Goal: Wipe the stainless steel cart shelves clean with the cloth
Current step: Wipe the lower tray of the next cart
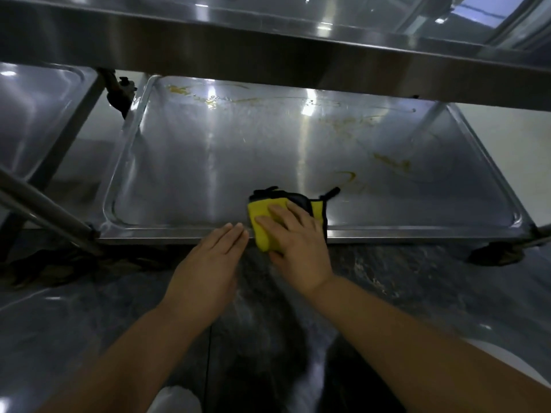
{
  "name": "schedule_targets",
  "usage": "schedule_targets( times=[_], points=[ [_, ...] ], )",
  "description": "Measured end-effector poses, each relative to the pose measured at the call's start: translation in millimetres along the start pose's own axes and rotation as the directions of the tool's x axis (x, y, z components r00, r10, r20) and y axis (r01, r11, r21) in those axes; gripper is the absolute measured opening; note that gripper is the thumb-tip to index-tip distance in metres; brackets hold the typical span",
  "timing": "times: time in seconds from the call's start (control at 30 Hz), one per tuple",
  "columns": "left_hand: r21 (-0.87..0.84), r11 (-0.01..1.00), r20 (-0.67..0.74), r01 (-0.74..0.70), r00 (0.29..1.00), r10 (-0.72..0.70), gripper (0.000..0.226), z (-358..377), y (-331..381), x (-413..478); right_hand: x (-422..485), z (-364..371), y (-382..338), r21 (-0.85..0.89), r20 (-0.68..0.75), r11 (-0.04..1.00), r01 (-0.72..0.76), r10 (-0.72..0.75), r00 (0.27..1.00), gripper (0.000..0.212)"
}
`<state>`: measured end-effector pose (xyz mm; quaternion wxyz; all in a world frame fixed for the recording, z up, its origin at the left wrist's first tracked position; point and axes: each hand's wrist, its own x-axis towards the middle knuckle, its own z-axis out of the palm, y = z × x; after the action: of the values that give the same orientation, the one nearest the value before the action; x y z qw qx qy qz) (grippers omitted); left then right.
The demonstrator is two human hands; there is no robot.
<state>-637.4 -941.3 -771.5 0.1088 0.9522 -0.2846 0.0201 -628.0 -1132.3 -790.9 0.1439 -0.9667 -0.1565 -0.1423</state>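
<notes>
Likely commercial kitchen: stainless steel cart [268,150], food-smeared shelf, dark stone floor [417,293].

I count one cloth [258,217], two hands, left hand [208,263] and right hand [301,248], and two shelves: lower shelf [223,162], upper shelf [268,46].

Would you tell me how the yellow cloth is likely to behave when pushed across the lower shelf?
Probably floppy: the cloth bends over the front rim of the lower shelf under the right hand. Likely light, being thin and folded. It should slide easily on the shiny steel, though the yellowish smears may drag.
</notes>
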Motion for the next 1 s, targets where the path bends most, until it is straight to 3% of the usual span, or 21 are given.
schedule_targets(
  times=[0.07, 0.2, 0.3, 0.6, 0.77, 0.93, 1.0],
  points=[
    [0.027, 1.000, -0.002, 0.001, 1.000, -0.001, 0.054, 1, 3, -2, -3, -5, 17, -0.016, 0.024, 0.997, 0.082, -0.081, 0.996, 0.076],
    [0.106, 0.994, 0.014, -0.004, 1.000, 0.003, 0.065, 4, 18, 3, -21, -30, 77, -0.025, 0.063, 0.993, 0.116, -0.114, 0.991, 0.077],
    [0.161, 0.976, 0.110, -0.146, 0.986, 0.129, 0.089, 9, 39, 20, -50, -56, 129, -0.033, 0.107, 0.999, 0.025, -0.022, 0.994, 0.079],
    [0.214, 0.895, 0.076, -0.391, 0.920, 0.383, 0.099, 17, 125, 91, -134, -135, 279, -0.121, 0.117, 0.950, -0.288, 0.302, 0.946, 0.081],
    [0.165, 0.929, 0.069, -0.331, 0.943, 0.324, 0.072, 31, 137, 98, -161, -163, 332, -0.157, 0.090, 0.881, -0.447, 0.463, 0.882, 0.085],
    [0.173, 0.929, 0.119, -0.327, 0.943, 0.309, 0.092, 30, 141, 95, -154, -162, 322, -0.215, 0.156, 0.821, -0.529, 0.564, 0.811, 0.084],
    [0.163, 0.935, 0.130, -0.315, 0.946, 0.296, 0.096, 31, 139, 92, -150, -154, 309, -0.218, 0.160, 0.832, -0.511, 0.547, 0.822, 0.084]
  ],
)
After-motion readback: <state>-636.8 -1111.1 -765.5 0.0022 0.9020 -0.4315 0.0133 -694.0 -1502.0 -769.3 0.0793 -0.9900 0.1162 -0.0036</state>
